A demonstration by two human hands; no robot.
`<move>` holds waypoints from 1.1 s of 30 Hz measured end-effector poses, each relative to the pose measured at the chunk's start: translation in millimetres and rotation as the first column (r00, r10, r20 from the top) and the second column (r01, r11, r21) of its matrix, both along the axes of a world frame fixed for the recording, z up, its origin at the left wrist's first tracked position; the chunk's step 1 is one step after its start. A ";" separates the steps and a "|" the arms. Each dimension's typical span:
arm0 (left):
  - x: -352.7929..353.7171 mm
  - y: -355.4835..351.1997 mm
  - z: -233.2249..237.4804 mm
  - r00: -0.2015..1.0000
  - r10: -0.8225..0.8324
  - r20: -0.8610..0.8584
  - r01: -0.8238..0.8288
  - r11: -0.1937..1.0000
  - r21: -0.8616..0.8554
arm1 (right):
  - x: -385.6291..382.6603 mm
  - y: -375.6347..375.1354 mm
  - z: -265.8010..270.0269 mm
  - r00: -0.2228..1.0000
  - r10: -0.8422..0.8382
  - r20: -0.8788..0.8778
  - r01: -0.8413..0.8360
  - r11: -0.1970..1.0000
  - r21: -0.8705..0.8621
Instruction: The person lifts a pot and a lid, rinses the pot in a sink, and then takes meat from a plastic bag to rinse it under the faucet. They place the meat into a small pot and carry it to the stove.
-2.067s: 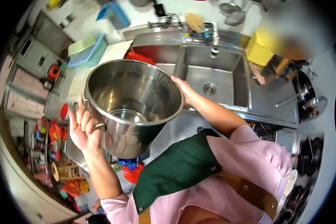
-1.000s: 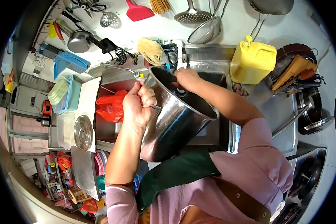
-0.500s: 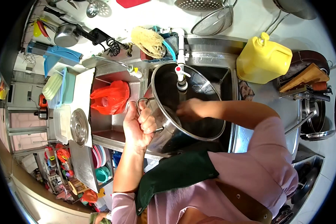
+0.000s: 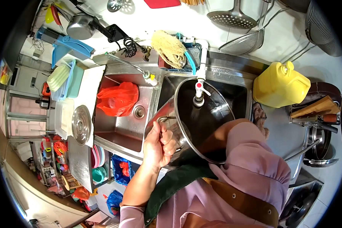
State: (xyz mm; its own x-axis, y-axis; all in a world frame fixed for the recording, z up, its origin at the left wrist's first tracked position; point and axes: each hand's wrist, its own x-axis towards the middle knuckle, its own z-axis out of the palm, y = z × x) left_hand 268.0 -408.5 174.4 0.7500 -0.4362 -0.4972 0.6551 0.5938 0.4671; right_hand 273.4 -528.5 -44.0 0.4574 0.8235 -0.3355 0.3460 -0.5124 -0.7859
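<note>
A large, deep stainless steel pot [image 4: 183, 153] leans tilted in the right-hand sink basin, its mouth facing up and right. My left hand [image 4: 159, 147] is closed around the loop handle on the pot's left side. My right arm reaches over the near rim deep into the pot; the hand is in the dark interior and its fingers are hidden. Above the pot's mouth hangs a white tap [image 4: 198, 91] with a red-centred lever. In the left basin lies a red plastic bag [image 4: 118, 99] beside the drain [image 4: 139, 111].
A second faucet [image 4: 150, 79] points over the left basin. On the right counter stand a yellow jug [image 4: 281, 84], a dark cloth [image 4: 259, 116] and a knife rack [image 4: 315, 118]. A loofah [image 4: 169, 48] sits behind the sink. A glass lid [image 4: 81, 124] lies left; strainers [image 4: 243, 40] hang on the wall.
My right arm has gone deeper into the pot, taking the hand out of sight. The view has shifted, and the drain in the left basin now shows. My left hand keeps its hold.
</note>
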 end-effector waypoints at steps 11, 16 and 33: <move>-4.0 -0.8 5.4 0.999 -0.002 0.053 0.000 0.999 0.048 | 28.0 -154.6 45.7 0.329 0.067 0.942 0.111 0.988 -0.109; -1.9 -4.0 13.9 0.999 0.017 0.030 -0.019 0.998 0.066 | -10.2 -45.4 14.6 0.878 0.077 0.472 -0.026 0.993 -0.113; 7.9 -4.5 14.2 0.996 0.093 -0.001 -0.092 0.993 0.076 | 25.9 -21.2 123.5 0.914 -0.402 0.050 0.366 0.873 0.323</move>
